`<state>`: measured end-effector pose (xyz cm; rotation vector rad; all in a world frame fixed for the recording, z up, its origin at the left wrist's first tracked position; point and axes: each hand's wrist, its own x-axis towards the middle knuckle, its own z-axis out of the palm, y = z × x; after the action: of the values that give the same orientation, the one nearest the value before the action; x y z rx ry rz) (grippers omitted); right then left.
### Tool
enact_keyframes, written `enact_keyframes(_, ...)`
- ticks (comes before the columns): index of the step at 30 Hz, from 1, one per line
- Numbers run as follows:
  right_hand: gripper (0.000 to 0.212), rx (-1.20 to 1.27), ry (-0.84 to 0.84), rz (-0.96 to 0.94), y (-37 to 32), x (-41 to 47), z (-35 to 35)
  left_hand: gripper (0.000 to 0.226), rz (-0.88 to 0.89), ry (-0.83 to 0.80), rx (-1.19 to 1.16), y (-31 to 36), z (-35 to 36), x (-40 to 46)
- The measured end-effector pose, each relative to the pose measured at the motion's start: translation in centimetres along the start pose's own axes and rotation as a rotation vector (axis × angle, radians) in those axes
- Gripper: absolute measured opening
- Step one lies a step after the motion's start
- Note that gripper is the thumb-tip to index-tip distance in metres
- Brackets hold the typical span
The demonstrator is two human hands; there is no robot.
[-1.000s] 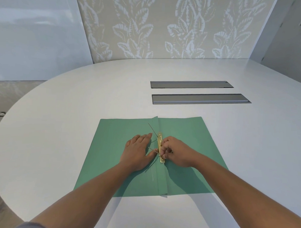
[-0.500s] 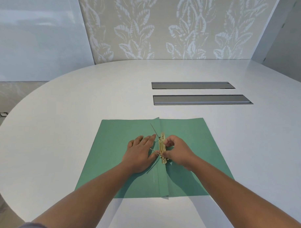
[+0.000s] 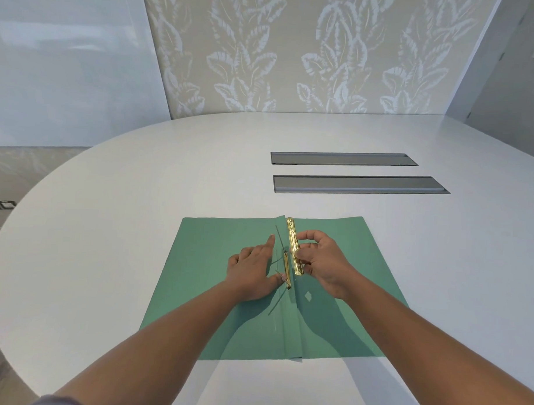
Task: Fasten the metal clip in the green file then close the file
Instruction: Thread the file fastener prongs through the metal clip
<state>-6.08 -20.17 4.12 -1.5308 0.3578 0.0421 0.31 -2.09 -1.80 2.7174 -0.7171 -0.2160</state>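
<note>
The green file [image 3: 215,270] lies open and flat on the white table, its spine fold running toward me. My right hand [image 3: 324,262] pinches a gold metal clip bar [image 3: 293,242] just right of the fold, lifted and tilted along it. Beside it, on the fold, sits the clip's thin base strip [image 3: 286,268] with two wire prongs standing up. My left hand [image 3: 254,268] rests flat on the left cover, fingers spread, thumb and forefinger touching the prongs and base strip.
Two grey recessed cable hatches [image 3: 357,184] are set into the white table [image 3: 113,221] beyond the file. The table's curved edge runs along the left and near side. A patterned wall panel stands behind the table.
My right hand has lifted the gold bar off the base strip and shifted it away from me and to the right. The left hand has spread, forefinger reaching to the far prong.
</note>
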Motion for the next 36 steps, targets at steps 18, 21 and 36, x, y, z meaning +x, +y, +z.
enact_keyframes(18, 0.034, -0.047, -0.016, -0.080, -1.5, -0.5, 0.5, 0.012, -0.110, 0.179, -0.742, 2.9, -0.7, 2.2)
enact_keyframes(21, 0.035, -0.059, -0.011, -0.076, -1.5, -0.5, 0.4, 0.009, -0.082, 0.236, -0.671, 2.8, -0.2, 2.2)
enact_keyframes(36, 0.028, -0.146, -0.031, -0.172, -1.4, -0.7, 0.6, 0.019, 0.090, 0.371, -0.231, 2.6, 0.9, 2.1)
